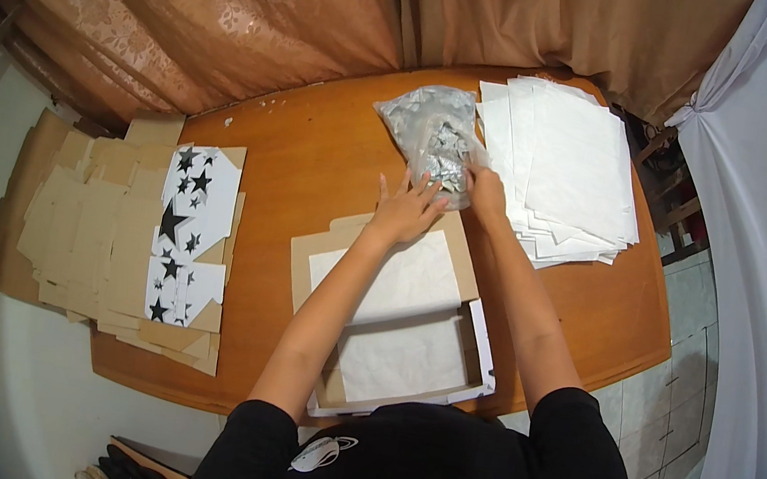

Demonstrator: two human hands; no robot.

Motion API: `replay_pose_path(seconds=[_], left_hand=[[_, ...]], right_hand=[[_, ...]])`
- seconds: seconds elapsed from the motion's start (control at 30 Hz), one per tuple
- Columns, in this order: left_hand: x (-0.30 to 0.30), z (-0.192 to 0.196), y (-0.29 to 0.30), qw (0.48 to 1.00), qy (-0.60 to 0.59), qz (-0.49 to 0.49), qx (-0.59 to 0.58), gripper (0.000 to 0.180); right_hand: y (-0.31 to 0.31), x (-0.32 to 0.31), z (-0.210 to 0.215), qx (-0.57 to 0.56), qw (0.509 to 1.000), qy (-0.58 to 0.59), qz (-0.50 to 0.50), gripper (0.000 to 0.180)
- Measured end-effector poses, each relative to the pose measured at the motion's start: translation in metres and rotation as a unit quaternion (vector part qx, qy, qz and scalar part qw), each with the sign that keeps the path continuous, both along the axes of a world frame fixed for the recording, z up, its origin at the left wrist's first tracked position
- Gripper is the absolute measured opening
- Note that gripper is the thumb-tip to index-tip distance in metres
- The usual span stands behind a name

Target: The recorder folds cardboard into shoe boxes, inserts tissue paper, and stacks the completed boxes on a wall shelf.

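A clear plastic bag [407,114] of small silvery pieces lies on the table beyond the box, its mouth turned toward me. My right hand [485,196] is closed on the right edge of the bag's opening. Fingers spread, my left hand [405,213] rests palm down, its fingertips at the near edge of the bag and its palm over the box lid. Below my arms lies an opened cardboard box [484,353], brown inside and white outside. White sheets [399,356] line its base and its lid.
On the right of the wooden table [294,138] is a loose stack of white paper [574,160]. Flattened cardboard boxes [92,221] are piled on the left, one with black stars on white. Brown curtains [240,3] hang along the far edge.
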State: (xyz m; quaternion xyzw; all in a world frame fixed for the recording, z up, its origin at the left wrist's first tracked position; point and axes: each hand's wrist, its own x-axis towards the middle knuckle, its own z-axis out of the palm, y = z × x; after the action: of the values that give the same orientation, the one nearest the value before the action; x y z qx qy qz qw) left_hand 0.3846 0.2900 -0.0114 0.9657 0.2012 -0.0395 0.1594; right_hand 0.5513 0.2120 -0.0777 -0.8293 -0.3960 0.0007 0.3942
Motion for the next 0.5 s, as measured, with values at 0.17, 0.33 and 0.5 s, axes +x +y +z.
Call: replay_pose_path(seconds=[0.17,0.33,0.5], left_hand=[[-0.05,0.025,-0.014,0.989,-0.115,0.062,-0.061,0.059],[-0.13,0.033,-0.026,0.919,-0.302,0.157,-0.199,0.057],[-0.192,0.031,-0.048,0.768,-0.404,0.34,-0.363,0.064]], right_hand=[[-0.044,-0.054,0.065,0.262,0.942,0.18,0.109,0.022],[-0.104,-0.142,0.111,0.157,0.812,0.491,0.276,0.027],[-0.133,-0.181,0.075,0.033,0.854,0.409,0.319,0.051]])
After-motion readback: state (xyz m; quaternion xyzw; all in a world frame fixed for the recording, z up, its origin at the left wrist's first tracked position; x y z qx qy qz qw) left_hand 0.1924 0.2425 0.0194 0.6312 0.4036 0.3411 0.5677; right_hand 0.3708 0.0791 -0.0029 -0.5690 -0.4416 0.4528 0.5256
